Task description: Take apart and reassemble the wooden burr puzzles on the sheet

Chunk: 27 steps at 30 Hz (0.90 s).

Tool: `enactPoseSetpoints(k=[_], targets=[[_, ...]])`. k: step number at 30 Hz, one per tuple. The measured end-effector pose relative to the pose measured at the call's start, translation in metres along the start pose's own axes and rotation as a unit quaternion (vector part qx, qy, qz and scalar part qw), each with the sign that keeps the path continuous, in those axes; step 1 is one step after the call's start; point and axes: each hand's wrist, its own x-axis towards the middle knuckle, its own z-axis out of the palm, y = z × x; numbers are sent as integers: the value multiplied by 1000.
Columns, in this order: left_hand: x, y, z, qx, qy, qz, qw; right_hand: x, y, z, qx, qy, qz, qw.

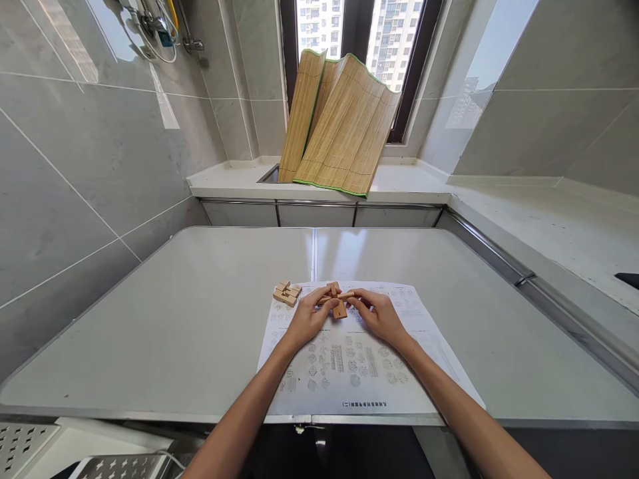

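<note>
Both hands meet over a printed instruction sheet on a grey table. My left hand and my right hand together grip a small wooden puzzle assembly of crossed notched sticks, held just above the sheet's far part. One stick points down toward the paper. A small pile of loose wooden puzzle pieces lies at the sheet's far left corner, a little left of my left hand.
A rolled bamboo mat leans against the window on a white counter behind the table. A second counter runs along the right. Tiled wall stands at left. A perforated metal shelf shows below the table's near left edge.
</note>
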Motion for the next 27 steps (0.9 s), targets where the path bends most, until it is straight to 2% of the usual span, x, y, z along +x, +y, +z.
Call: enactPoseSetpoints(k=[10,16,27], targets=[[0,-7,4,-27,1,7,1000,0,2,2,0,9,-9,1000],[-1,-8,0,14,-2,55,998,-2,0,1,0,-2,-6,1000],[-1,-7,1,82,-5,62,995,-1,-1,0,-1,2,1,1000]])
